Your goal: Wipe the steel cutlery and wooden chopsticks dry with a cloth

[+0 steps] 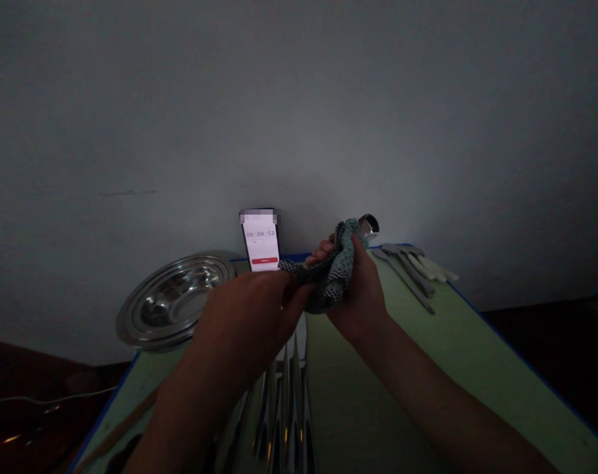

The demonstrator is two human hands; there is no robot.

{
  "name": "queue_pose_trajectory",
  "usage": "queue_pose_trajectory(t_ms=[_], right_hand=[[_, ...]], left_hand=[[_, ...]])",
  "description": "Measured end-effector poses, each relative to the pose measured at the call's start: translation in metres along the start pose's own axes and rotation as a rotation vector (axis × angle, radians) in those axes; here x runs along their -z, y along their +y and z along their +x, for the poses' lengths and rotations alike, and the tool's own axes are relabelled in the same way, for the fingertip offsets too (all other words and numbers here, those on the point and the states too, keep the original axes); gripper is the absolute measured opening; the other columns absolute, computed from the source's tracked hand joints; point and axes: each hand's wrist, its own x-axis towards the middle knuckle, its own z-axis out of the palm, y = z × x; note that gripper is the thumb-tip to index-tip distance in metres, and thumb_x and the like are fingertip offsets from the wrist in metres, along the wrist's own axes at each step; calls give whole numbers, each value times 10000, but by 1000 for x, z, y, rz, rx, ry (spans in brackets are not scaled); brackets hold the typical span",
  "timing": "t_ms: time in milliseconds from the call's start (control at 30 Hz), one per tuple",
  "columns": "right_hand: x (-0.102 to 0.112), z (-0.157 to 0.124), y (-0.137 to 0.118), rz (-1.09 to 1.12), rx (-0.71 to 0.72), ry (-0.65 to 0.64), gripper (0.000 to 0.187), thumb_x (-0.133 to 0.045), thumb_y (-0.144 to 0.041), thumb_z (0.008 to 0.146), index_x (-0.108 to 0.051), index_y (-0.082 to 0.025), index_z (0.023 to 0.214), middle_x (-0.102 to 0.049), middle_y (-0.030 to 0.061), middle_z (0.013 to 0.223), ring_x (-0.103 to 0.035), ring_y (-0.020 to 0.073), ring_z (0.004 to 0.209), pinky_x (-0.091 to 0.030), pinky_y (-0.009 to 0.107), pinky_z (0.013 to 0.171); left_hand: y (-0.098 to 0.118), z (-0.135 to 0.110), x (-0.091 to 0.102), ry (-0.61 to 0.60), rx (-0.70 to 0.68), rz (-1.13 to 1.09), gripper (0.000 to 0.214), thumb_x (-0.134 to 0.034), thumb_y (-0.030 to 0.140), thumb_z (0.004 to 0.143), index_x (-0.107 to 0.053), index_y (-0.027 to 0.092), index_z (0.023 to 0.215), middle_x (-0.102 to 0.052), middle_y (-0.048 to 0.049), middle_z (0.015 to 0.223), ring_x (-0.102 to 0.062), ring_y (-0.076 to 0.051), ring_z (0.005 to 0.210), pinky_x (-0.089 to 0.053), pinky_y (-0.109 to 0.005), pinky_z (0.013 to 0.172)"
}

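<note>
A grey-green checked cloth [339, 273] is bunched between my two hands above the table. Out of its upper right end pokes a shiny rounded metal end [370, 226], which looks like a spoon's bowl; the rest of that utensil is hidden. My right hand [362, 289] is closed around the cloth and the utensil inside it. On the other side, my left hand [259, 306] pinches the cloth's lower left part, its fingers partly hidden. Under my hands, several table knives [290, 388] lie side by side on the green tabletop [378, 395].
Stacked shiny metal bowls [131, 322] sit at the table's left back. A phone [262, 243] showing a timer leans against the wall [299, 118]. Several spoons [410, 270] and white-handled utensils [432, 268] lie at back right. A wooden stick [126, 424] is at front left.
</note>
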Motion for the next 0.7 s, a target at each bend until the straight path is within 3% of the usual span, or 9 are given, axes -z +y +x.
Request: queue_pose_trajectory(t_ms=[333,533,700], right_hand=[[2,1,4,45,-52,21,293,-432,-362,885,-486,-200,647,-469,-52,553,-489,65,516,-460,198,581],[13,10,-2,-163,112,21,271,-512,-413,843,-549,-202,678,-539,-42,581,-514,74,532,-475,220,584],[17,17,-15,-384,209,64,288,-578,-458,790,-635,-176,777,-641,-9,637,-572,97,549,-472,226,544]], left_hand=[[-2,4,-3,-62,-40,-173,356,-419,375,856,-666,207,661,-636,-17,576,-548,-144,481,-326,-248,479],[-7,-1,6,-130,-135,-358,389,-427,388,862,-571,185,564,-501,44,466,-437,-84,414,-268,-205,417],[-25,-10,19,-107,-137,-434,370,-482,399,840,-551,181,548,-450,58,455,-390,-69,416,-269,-185,400]])
